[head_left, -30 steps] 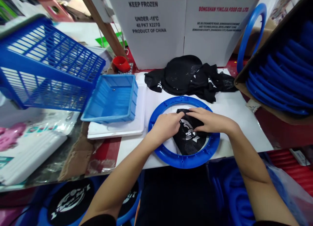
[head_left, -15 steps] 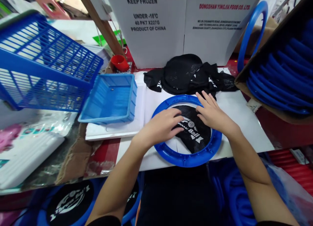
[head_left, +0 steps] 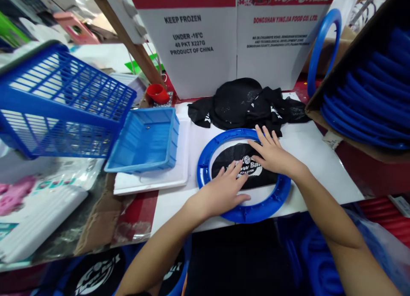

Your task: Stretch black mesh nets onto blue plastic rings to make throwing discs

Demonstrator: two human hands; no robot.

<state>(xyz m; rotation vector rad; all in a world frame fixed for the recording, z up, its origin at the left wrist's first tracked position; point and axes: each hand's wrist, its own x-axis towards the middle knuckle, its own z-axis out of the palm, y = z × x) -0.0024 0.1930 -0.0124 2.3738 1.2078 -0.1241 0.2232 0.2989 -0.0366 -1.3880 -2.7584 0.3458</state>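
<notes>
Hands flat, nothing gripped. Left hand [head_left: 224, 193] and right hand [head_left: 273, 155] are both open, fingers spread, palms pressing down on a black mesh disc [head_left: 226, 157] with white lettering.

Position: the mesh disc lies inside a blue plastic ring [head_left: 253, 214] resting flat on the white tabletop [head_left: 307, 146]. The disc covers the ring's far half; bare white shows through the near half.

Key relation: the disc's long axis runs left to right across the ring. The left hand sits at its near-left edge, the right hand at its far-right edge, fingertips reaching the ring's far rim. Both touch it, on opposite ends.

Edges and room:
- The ring's near rim sits close to the table's front edge, with little margin there.
- A pile of black mesh pieces [head_left: 243, 101] lies just beyond the far rim, backed by a white carton [head_left: 192, 52].
- A light blue tray [head_left: 145, 138] sits to the left, apart from the ring.
- Open tabletop to the right, up to a box of blue rings [head_left: 368, 99].
</notes>
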